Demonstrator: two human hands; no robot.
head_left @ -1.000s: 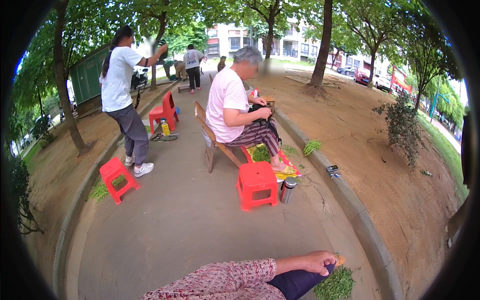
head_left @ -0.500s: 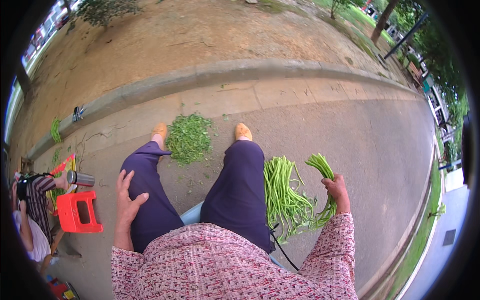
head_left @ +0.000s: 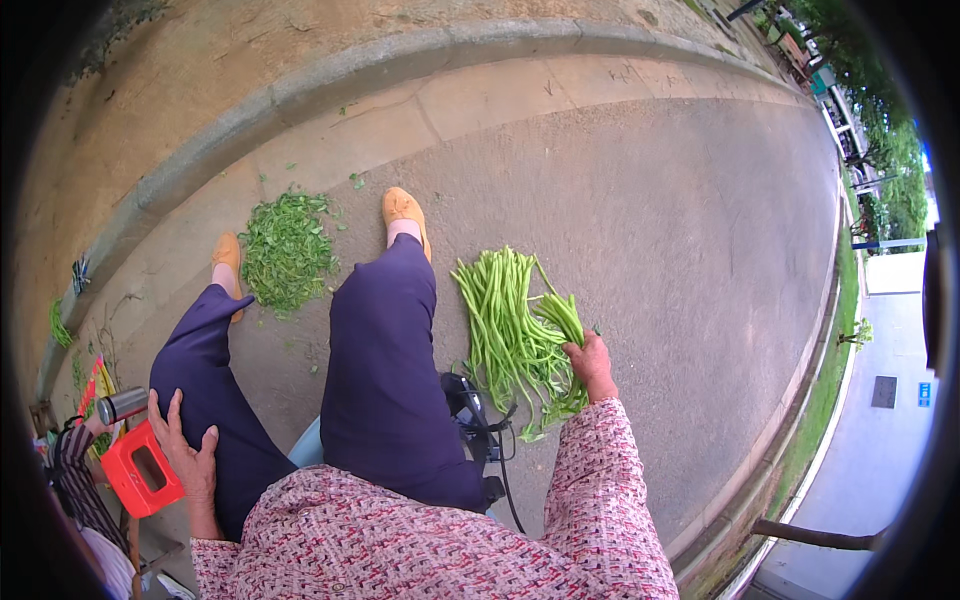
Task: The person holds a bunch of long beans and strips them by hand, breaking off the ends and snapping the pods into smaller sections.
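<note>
My right hand (head_left: pixel 592 362) grips a small bunch of green stems (head_left: pixel 561 318) just above a larger pile of long green stems (head_left: pixel 505 330) lying on the pavement to the right of my legs. My left hand (head_left: pixel 185 453) rests flat on my left thigh, fingers spread, holding nothing. A heap of plucked green leaves (head_left: pixel 286 250) lies on the ground between my two feet in orange shoes (head_left: pixel 405 212). I sit with dark blue trousers and a pink patterned sleeve.
A concrete curb (head_left: pixel 300 90) runs along the far side, bare earth beyond it. A red plastic stool (head_left: pixel 142 470) and a metal flask (head_left: pixel 122 405) stand at my left beside another seated person. A black device with a cord (head_left: pixel 470 410) lies by my right thigh.
The view swung from looking across at people on the path down to my own lap. My right hand has brought its bunch down closer to the pile; my left hand stays on the thigh.
</note>
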